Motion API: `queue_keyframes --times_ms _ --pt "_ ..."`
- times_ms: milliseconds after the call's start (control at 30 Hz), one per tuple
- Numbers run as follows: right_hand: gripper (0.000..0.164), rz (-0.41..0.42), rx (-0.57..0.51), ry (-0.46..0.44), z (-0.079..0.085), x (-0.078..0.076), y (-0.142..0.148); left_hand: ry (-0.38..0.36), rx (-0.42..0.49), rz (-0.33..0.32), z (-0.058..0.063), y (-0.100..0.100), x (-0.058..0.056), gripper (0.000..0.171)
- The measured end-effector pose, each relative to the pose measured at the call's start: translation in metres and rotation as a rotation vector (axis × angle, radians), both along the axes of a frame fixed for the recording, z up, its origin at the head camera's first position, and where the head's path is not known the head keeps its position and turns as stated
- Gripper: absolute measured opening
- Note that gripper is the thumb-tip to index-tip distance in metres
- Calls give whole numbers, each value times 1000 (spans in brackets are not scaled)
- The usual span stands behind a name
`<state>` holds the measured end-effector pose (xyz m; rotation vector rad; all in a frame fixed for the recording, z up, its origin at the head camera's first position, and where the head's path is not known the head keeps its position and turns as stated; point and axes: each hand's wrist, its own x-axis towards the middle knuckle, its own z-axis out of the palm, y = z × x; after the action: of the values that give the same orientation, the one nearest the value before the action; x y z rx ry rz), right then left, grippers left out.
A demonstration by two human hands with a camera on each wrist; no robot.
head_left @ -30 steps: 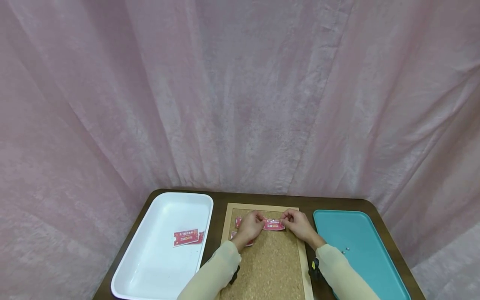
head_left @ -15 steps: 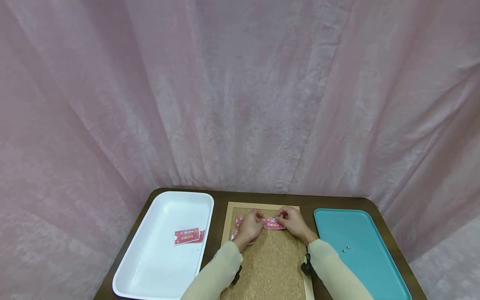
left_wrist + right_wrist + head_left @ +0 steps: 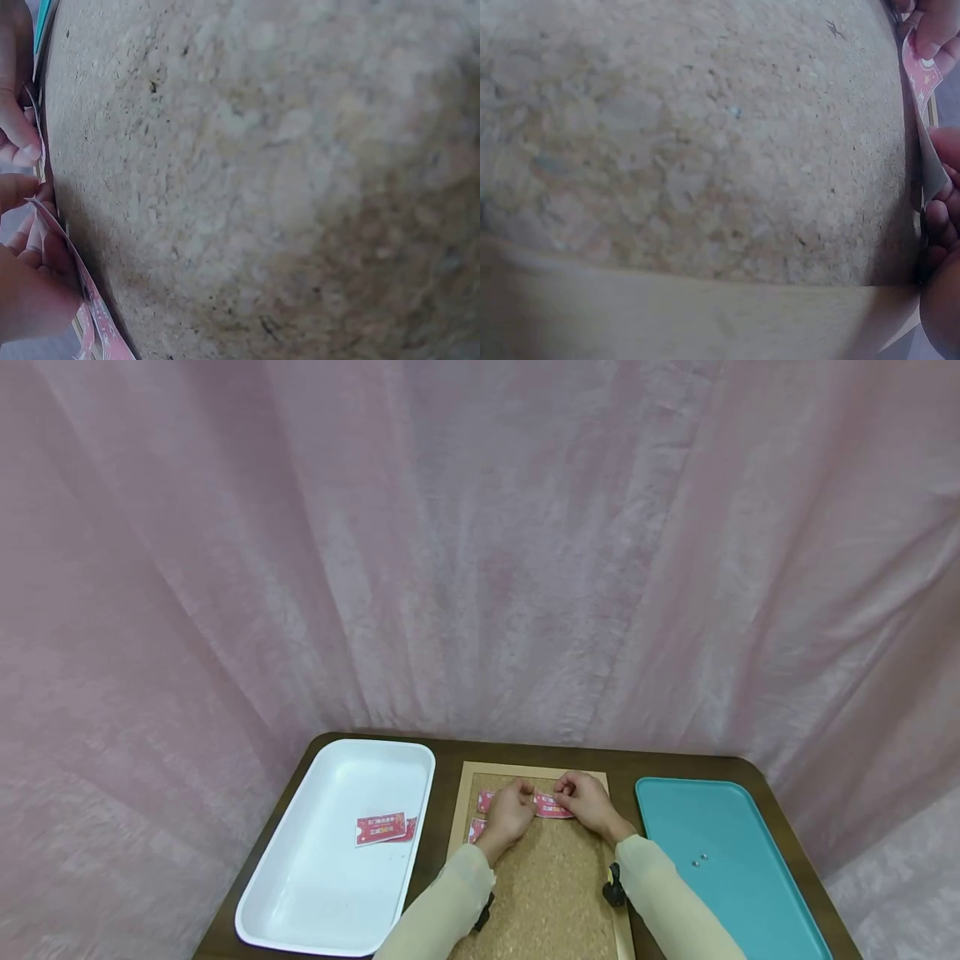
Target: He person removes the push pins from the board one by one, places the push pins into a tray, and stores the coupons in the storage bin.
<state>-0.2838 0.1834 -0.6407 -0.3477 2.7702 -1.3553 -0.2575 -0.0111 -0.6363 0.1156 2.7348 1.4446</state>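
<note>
Near the top of a wood-framed corkboard (image 3: 555,885), a red paper coupon (image 3: 552,810) with white lettering spans both hands. My left hand (image 3: 510,814) pinches its left end; in the right wrist view a thumb lies over that end of the coupon (image 3: 921,71). My right hand (image 3: 591,803) has thumb and fingertips together at the coupon's upper right part. There the paper bends away from the cork between the fingers. Two other red coupons, an upper one (image 3: 484,801) and a lower one (image 3: 477,829), lie on the board, partly covered by the left hand.
A deep white tray (image 3: 315,893) on the left holds overlapping red coupons (image 3: 380,828). To the right stands a teal tray (image 3: 742,877) with small silver pieces (image 3: 699,859) in it. The dark tabletop (image 3: 510,752) ends at a pink curtain (image 3: 480,568).
My right fingers have slid left from the coupon's right end to its upper right part. The left hand keeps its pinch on the left end. The head view has shifted slightly.
</note>
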Motion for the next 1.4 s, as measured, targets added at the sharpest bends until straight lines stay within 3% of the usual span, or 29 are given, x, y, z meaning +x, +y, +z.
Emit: queue_keyframes --times_ms 300,600,1200,1400 --pt "9 16 56 3 -1 -2 0 -6 20 7 0 2 0 24" --pt "9 -24 26 -25 4 2 -5 9 22 18 -2 1 2 22" --pt "7 41 38 -187 10 -6 -1 2 39 30 0 1 1 20" --pt "7 32 29 -183 9 -8 -1 0 35 30 1 1 1 20"
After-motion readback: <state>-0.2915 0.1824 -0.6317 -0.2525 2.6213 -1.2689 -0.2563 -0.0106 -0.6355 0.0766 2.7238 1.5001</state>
